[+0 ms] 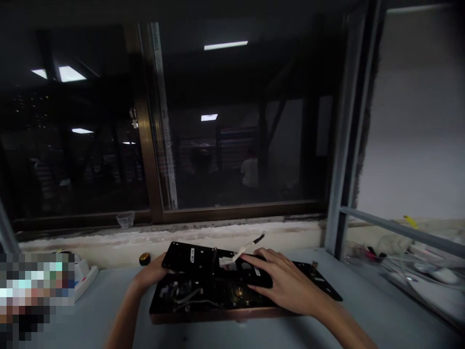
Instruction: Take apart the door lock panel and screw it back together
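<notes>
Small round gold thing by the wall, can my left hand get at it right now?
Probably yes: the small round gold thing appears close beside your left hand, with nothing visible between, though that hand is at the black plate.

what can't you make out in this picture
- Left hand fingertips, so its grip: head view, hidden by the black plate.
- Plate's part under the right hand: head view, covered by that hand.
- Small label wording: head view, too small.
- What the pixelated patch covers: head view, masked.
- Figure in the window: head view, too dim and small.
</notes>
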Motion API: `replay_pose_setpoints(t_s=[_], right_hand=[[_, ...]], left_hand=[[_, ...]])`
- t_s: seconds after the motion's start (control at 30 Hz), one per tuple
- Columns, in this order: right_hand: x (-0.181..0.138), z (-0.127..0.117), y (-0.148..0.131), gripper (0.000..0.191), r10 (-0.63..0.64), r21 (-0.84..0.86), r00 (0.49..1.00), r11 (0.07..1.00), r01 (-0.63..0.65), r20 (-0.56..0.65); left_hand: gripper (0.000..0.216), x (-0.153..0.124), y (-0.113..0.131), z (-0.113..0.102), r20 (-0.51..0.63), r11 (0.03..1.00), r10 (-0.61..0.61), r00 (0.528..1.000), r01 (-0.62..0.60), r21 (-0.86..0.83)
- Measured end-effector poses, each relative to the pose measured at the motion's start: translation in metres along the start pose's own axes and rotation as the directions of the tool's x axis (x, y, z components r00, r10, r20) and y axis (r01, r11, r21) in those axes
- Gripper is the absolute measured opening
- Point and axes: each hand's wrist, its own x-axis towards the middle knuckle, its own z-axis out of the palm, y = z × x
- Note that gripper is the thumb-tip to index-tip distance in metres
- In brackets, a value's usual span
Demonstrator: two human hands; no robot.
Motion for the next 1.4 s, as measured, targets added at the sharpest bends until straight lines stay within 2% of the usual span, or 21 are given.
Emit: replay_pose_setpoints(t_s=[0.07,0.13,0.23,0.3,0.37,0.5,0.6,0.7,0.8,0.9,0.93,1.0,1.03,1.07,1.1,1.13,1.17,1.2,1.23,1.3,1.4], right_hand=[[0.001,0.001,-0.005,0.054,-0.014,0.002,1.0,1.0,0.014,0.002],[0.003,-0.002,-0.01,0.052,-0.032,-0.001,0.999,0.999,0.032,-0.009],[0.007,-0.008,-0.014,0.051,-0.053,-0.026,0.998,0.998,0.052,-0.017],[0.009,-0.009,-0.016,0.052,-0.057,-0.043,0.998,0.997,0.057,-0.003],[0.012,-0.01,-0.017,0.055,-0.055,-0.055,0.998,0.997,0.056,0.016],[0.02,-0.009,-0.021,0.054,-0.059,-0.069,0.998,0.996,0.061,0.033],[0.026,-0.007,-0.023,0.054,-0.061,-0.085,0.997,0.994,0.065,0.046],[0.031,-0.004,-0.023,0.056,-0.054,-0.101,0.997,0.993,0.059,0.057],[0.033,-0.003,-0.023,0.058,-0.044,-0.118,0.997,0.992,0.051,0.058],[0.034,-0.006,-0.022,0.057,-0.043,-0.127,0.998,0.991,0.047,0.036],[0.034,-0.007,-0.021,0.056,-0.038,-0.126,0.999,0.991,0.041,0.026],[0.034,-0.008,-0.02,0.055,-0.026,-0.117,1.0,0.993,0.027,0.012],[0.033,-0.007,-0.019,0.055,-0.017,-0.107,1.0,0.994,0.018,0.009],[0.033,-0.006,-0.019,0.056,-0.007,-0.093,1.0,0.996,0.008,0.011],[0.033,-0.004,-0.018,0.057,0.004,-0.076,1.0,0.997,-0.003,0.017],[0.033,-0.002,-0.018,0.057,0.016,-0.059,1.0,0.998,-0.014,0.026],[0.033,0.001,-0.018,0.057,0.026,-0.042,0.999,0.999,-0.024,0.034],[0.034,0.003,-0.018,0.057,0.034,-0.029,0.999,0.999,-0.033,0.041],[0.034,0.005,-0.018,0.057,0.038,-0.02,0.998,0.999,-0.037,0.044],[0.035,0.007,-0.019,0.057,0.037,-0.013,0.998,0.999,-0.037,0.041],[0.036,0.005,-0.02,0.057,0.041,-0.009,0.999,0.999,-0.041,0.032]], left_hand=[[0.02,-0.001,0.0,-0.006,0.01,0.994,0.024,1.0,-0.023,-0.106],[0.026,0.002,-0.001,-0.018,-0.054,0.986,0.03,0.998,-0.038,-0.162],[0.036,0.003,0.007,-0.039,-0.239,0.988,0.008,0.971,-0.044,-0.145],[0.037,-0.002,0.021,-0.048,-0.268,0.989,0.09,0.959,-0.117,-0.086],[0.034,-0.01,0.04,-0.049,-0.201,0.985,0.172,0.964,-0.174,0.011],[0.036,-0.021,0.067,-0.034,0.065,0.965,0.189,0.98,-0.197,0.174],[0.046,-0.018,0.069,-0.021,0.171,0.929,0.184,0.968,-0.228,0.293],[0.069,-0.013,0.062,-0.012,0.228,0.874,0.16,0.96,-0.246,0.42],[0.078,-0.008,0.057,-0.006,0.259,0.826,0.173,0.95,-0.283,0.488],[0.071,-0.007,0.06,-0.007,0.168,0.843,0.291,0.942,-0.336,0.42],[0.064,-0.007,0.062,-0.01,0.099,0.862,0.343,0.934,-0.354,0.362],[0.041,-0.011,0.067,-0.019,-0.119,0.905,0.409,0.905,-0.385,0.183],[0.032,-0.014,0.068,-0.025,-0.214,0.917,0.399,0.892,-0.393,0.071],[0.031,-0.018,0.068,-0.031,-0.262,0.923,0.36,0.895,-0.382,-0.036],[0.035,-0.022,0.068,-0.037,-0.218,0.929,0.316,0.923,-0.348,-0.125],[0.037,-0.025,0.066,-0.043,-0.077,0.947,0.267,0.961,-0.276,-0.166],[0.037,-0.028,0.064,-0.047,0.099,0.969,0.21,0.973,-0.195,-0.149],[0.035,-0.031,0.062,-0.05,0.242,0.988,0.15,0.959,-0.133,-0.085],[0.032,-0.032,0.06,-0.051,0.326,0.995,0.09,0.941,-0.096,0.002],[0.036,-0.032,0.056,-0.05,0.35,0.984,0.004,0.937,-0.065,0.163],[0.061,-0.028,0.054,-0.039,0.363,0.945,-0.061,0.93,-0.064,0.322]])
